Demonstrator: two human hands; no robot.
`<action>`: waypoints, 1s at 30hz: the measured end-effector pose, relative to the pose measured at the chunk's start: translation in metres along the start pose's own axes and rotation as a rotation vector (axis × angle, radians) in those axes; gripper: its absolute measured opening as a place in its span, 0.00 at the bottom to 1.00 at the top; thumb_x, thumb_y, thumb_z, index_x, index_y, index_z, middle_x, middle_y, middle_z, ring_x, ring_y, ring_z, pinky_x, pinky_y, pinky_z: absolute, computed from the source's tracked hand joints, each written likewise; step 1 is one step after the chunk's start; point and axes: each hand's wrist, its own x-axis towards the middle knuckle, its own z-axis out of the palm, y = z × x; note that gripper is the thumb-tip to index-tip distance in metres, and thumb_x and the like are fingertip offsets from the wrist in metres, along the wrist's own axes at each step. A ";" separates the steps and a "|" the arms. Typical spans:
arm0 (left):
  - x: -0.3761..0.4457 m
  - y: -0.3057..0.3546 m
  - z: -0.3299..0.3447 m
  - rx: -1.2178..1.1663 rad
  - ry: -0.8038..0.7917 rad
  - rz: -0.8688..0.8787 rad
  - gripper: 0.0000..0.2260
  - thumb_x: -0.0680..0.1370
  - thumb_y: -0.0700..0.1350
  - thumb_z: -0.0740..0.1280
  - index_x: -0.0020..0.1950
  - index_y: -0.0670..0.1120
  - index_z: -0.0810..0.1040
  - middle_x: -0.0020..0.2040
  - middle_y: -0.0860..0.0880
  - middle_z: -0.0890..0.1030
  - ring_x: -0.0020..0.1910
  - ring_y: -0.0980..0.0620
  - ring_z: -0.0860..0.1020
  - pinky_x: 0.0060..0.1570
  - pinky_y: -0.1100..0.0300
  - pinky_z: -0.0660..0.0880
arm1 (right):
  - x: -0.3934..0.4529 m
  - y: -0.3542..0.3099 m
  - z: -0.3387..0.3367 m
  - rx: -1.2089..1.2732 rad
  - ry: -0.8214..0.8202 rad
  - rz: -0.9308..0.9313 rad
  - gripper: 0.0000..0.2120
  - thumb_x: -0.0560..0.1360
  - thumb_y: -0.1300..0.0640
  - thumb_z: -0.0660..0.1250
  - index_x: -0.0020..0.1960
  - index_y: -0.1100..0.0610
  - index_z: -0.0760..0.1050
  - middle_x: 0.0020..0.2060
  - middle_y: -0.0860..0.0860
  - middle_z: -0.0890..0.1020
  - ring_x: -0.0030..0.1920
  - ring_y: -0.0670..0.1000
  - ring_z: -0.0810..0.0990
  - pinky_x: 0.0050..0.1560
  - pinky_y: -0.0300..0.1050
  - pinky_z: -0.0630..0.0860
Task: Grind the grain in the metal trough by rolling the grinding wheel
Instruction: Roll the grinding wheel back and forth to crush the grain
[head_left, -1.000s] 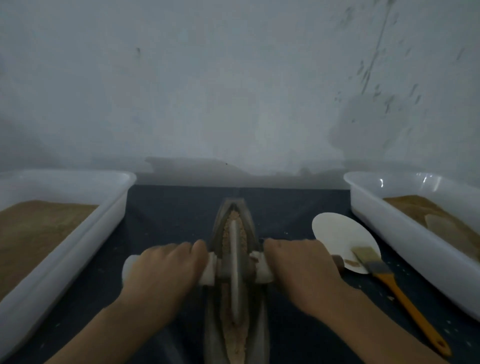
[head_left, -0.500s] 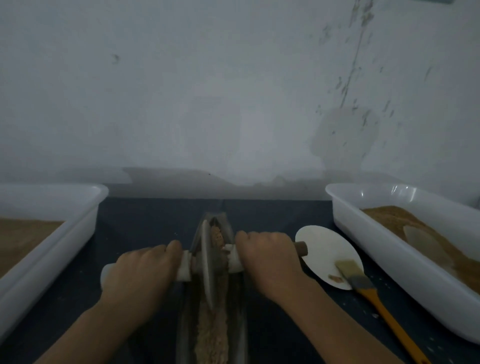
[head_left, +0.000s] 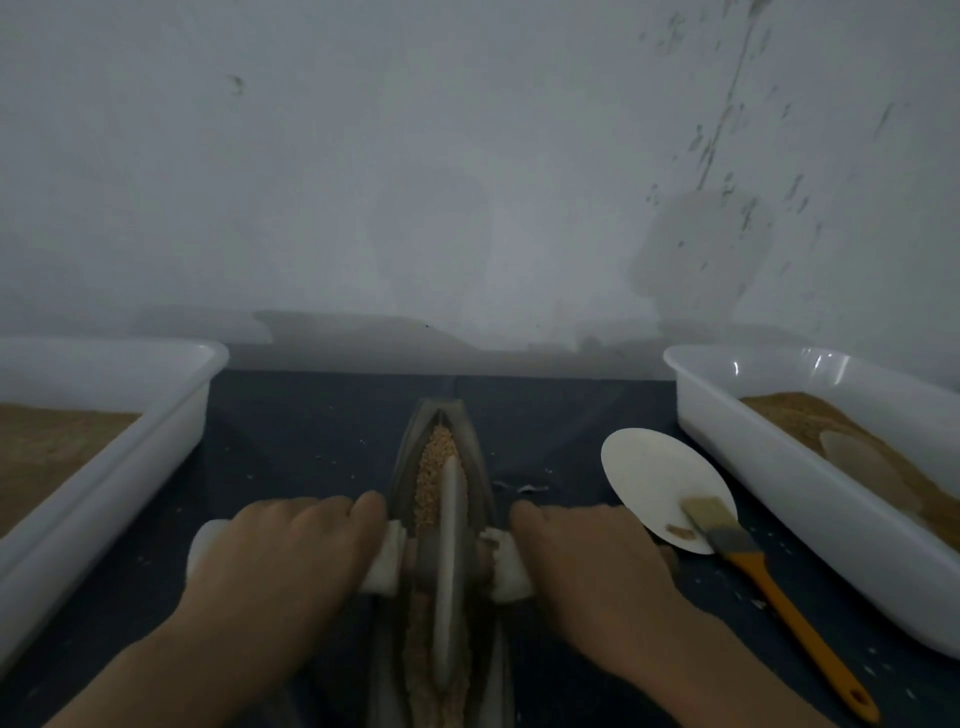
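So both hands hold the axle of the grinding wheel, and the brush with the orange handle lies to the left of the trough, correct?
Not quite. In the head view the brush lies to the right of the trough, its bristles on the white disc. The left hand and right hand do grip the grinding wheel axle.

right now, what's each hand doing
Left hand: fingers curled over the left end of the wheel handle.
Right hand: gripping the right end.
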 end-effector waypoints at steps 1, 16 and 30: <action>0.005 -0.004 0.002 0.012 -0.050 -0.026 0.26 0.55 0.50 0.78 0.42 0.55 0.64 0.31 0.55 0.70 0.26 0.55 0.71 0.28 0.59 0.62 | 0.008 0.003 0.003 -0.003 0.021 0.000 0.12 0.71 0.55 0.68 0.47 0.50 0.65 0.43 0.49 0.79 0.41 0.54 0.79 0.35 0.46 0.63; -0.014 -0.001 0.008 0.135 -0.086 -0.136 0.26 0.69 0.53 0.68 0.38 0.55 0.47 0.33 0.56 0.60 0.30 0.55 0.62 0.32 0.58 0.60 | -0.003 -0.003 -0.002 -0.136 0.120 -0.054 0.16 0.66 0.54 0.73 0.47 0.51 0.67 0.39 0.49 0.80 0.36 0.53 0.79 0.32 0.45 0.60; 0.035 -0.020 0.031 0.157 0.008 -0.209 0.17 0.71 0.50 0.68 0.41 0.53 0.58 0.33 0.55 0.69 0.28 0.53 0.67 0.29 0.58 0.59 | 0.055 0.015 0.011 -0.156 0.266 -0.033 0.18 0.58 0.58 0.78 0.38 0.55 0.70 0.27 0.50 0.76 0.23 0.53 0.73 0.28 0.42 0.59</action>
